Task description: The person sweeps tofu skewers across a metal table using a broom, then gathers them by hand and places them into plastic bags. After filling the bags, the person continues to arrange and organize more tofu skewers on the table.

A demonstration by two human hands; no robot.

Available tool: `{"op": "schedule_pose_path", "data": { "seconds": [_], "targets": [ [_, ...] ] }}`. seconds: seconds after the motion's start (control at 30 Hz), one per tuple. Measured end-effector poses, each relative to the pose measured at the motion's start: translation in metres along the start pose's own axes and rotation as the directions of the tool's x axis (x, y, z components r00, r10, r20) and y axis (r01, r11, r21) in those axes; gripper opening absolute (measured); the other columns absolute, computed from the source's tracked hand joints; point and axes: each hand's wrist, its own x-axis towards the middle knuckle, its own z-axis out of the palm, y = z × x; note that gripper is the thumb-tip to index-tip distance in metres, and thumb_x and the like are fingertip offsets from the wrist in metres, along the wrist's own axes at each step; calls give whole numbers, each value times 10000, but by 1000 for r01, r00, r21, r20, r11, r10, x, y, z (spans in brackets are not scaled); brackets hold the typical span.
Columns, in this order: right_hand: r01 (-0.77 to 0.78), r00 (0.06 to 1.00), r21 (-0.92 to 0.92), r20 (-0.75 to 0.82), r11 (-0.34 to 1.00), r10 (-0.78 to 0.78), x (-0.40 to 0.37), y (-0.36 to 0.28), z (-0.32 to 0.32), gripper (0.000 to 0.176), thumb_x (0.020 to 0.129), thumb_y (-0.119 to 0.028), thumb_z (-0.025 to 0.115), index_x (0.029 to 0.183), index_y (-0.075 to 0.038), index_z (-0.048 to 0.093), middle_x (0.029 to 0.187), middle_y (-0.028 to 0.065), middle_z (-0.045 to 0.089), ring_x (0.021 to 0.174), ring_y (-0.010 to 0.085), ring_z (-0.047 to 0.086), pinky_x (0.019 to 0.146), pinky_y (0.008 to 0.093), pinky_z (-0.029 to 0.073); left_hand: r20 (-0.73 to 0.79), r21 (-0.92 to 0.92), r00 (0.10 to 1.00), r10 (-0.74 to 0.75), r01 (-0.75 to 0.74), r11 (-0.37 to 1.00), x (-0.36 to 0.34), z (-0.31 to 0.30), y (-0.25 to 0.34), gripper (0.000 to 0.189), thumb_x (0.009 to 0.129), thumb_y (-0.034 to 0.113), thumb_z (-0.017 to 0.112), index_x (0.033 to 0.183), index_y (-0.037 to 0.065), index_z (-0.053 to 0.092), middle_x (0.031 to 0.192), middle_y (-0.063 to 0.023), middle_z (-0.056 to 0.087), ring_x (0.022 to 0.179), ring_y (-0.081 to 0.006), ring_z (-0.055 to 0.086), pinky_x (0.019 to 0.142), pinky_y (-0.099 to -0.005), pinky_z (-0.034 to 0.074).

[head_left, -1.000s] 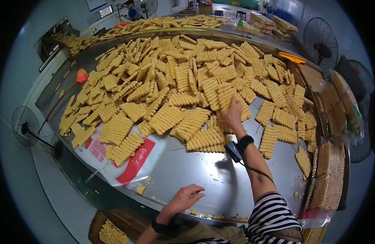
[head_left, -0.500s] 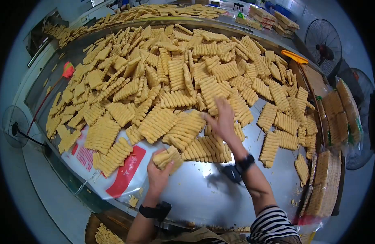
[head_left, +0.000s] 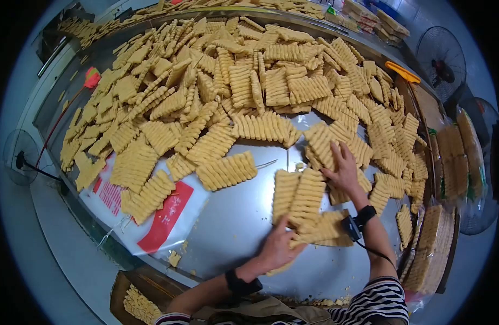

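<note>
My left hand [head_left: 279,248] is at the near middle of the metal table, fingers curled round a ridged golden biscuit slab [head_left: 280,268], mostly hidden under the palm. Its fingertips touch the lower edge of two upright-lying slabs [head_left: 306,197] and a slab lying crosswise [head_left: 325,230]. Further right, my right hand [head_left: 344,170] rests with fingers spread on a cluster of slabs [head_left: 321,143], its palm over more of them. Left of both hands, one slab [head_left: 227,170] lies at the front of the heap, beside a thin stick.
A large heap of biscuit slabs [head_left: 206,81] covers the far table. A white and red printed bag [head_left: 165,219] lies at left. Packed slabs [head_left: 431,249] stand along the right edge, near fans [head_left: 441,57]. An orange-handled tool [head_left: 402,72] lies at the right rim; a box [head_left: 135,303] stands below left.
Both hands have moved right, and several slabs from the front of the heap now lie at right of centre. More bare metal shows where they lay. The view has shifted slightly.
</note>
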Motion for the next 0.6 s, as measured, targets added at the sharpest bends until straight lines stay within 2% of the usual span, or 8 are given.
{"op": "schedule_pose_path", "data": {
  "seconds": [0.1,0.27,0.33,0.37,0.43,0.5,0.57,0.6],
  "targets": [
    [77,997,73,-22,994,-75,-12,28,-13,785,658,-319,722,1353,-133,408,1308,268,387,1188,407,402,992,456,335,116,-151,993,-15,33,988,-6,25,7,394,748,271,719,946,-49,598,1292,-273,402,1101,-368,517,892,-380,446],
    [-202,884,194,-386,960,264,-51,-22,-81,682,741,-264,713,1304,-14,422,1279,273,422,1176,379,433,984,389,353,274,-481,946,-174,291,827,-21,0,16,350,805,168,679,1054,-44,553,968,-140,645,914,-192,610,825,-314,477],
    [-388,831,447,-209,806,515,-97,-31,-82,648,797,-290,686,1288,38,419,1269,254,437,1156,349,459,967,371,368,229,-512,935,-271,352,783,-35,-21,21,333,806,134,676,1062,-39,552,971,-128,646,922,-160,597,819,-302,478],
    [-429,877,290,-93,856,471,-117,-38,-89,634,822,-281,670,1287,61,409,1255,240,451,1129,353,481,954,386,378,171,-553,913,-370,400,731,-40,-29,21,320,806,100,672,1070,-33,551,974,-116,647,929,-127,585,812,-290,480],
    [-627,759,421,141,655,636,-142,-70,-117,602,818,-221,672,1289,47,410,1250,237,459,1115,379,492,945,402,384,117,-620,928,-353,346,704,-49,-36,16,314,804,77,669,1077,-24,550,969,-107,647,936,-109,578,811,-283,480],
    [-563,819,261,51,784,571,-167,-56,-111,591,765,-95,665,1303,-28,429,1279,228,441,1154,376,464,962,413,371,59,-680,936,-348,293,672,-59,-43,18,313,801,53,667,1083,-15,550,964,-97,647,943,-91,570,810,-277,480],
    [-219,973,-66,55,973,223,-160,-50,-117,672,676,19,623,1310,-117,447,1317,216,414,1201,370,422,985,425,348,113,-367,958,-263,286,885,-64,-51,30,325,807,82,677,1097,18,545,1007,-102,640,937,-119,589,815,-290,483],
    [-224,972,-65,51,972,228,-165,-50,-120,672,676,19,623,1310,-117,447,1317,216,414,1201,370,422,985,425,348,137,-194,972,-193,217,957,-68,-49,33,352,808,101,683,1124,54,535,1037,-105,636,930,-196,609,817,-304,489]
  ]
}}
